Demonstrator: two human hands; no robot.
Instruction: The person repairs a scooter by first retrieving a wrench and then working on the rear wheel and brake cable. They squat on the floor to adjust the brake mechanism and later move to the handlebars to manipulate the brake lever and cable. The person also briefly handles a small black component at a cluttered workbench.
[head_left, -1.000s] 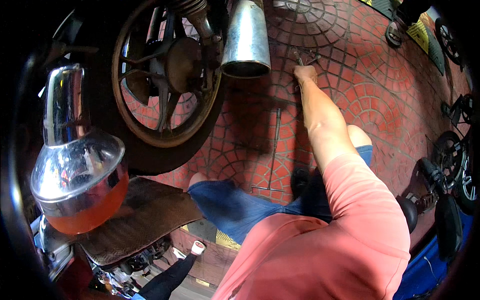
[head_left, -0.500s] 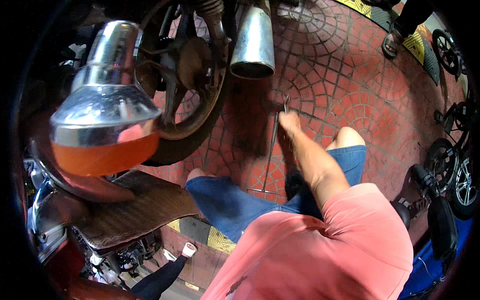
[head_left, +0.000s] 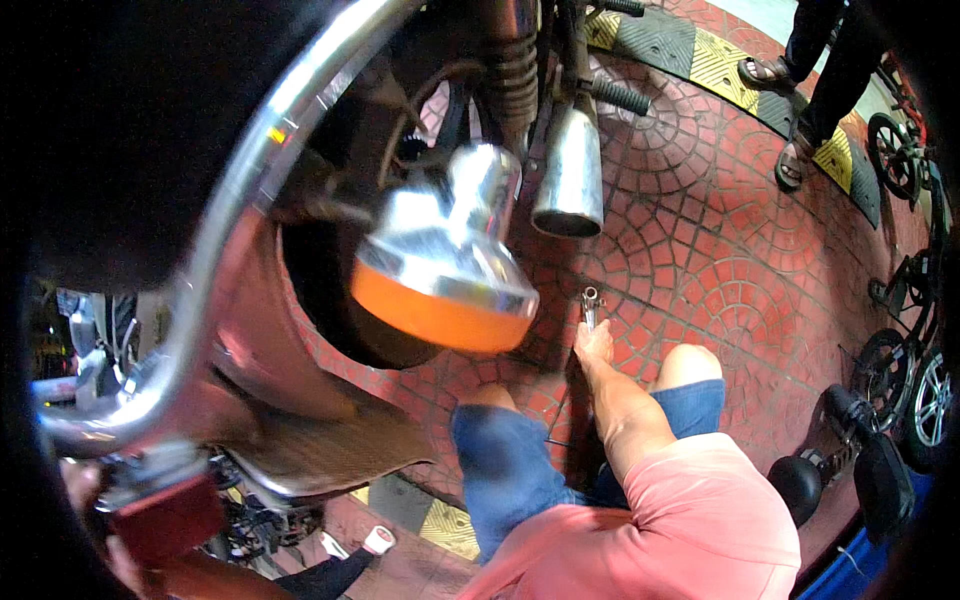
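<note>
While the person (head_left: 640, 550) sits with bent knees (head_left: 690, 366) beside the motorcycle (head_left: 512, 85), the right hand (head_left: 594, 344) is closed round a ring-ended wrench (head_left: 590, 300), its bright end poking out past the fingers; whether a second tool shares that grip I can't tell. From where I stand, the wrench is over the red paved floor (head_left: 720, 240), well in from the yellow-and-grey strip (head_left: 720, 68) along its far edge. I can't make out the left hand. The silver exhaust (head_left: 570, 190) opens beyond the wrench, and the orange-lensed lamp (head_left: 445, 300) juts out to its left, so a careless upward swing could crack the lens, or burn the knuckles if the pipe is hot. A loose grip might drop the wrench, and leaning forward without looking up risks a knock against the chrome rail (head_left: 220, 220).
</note>
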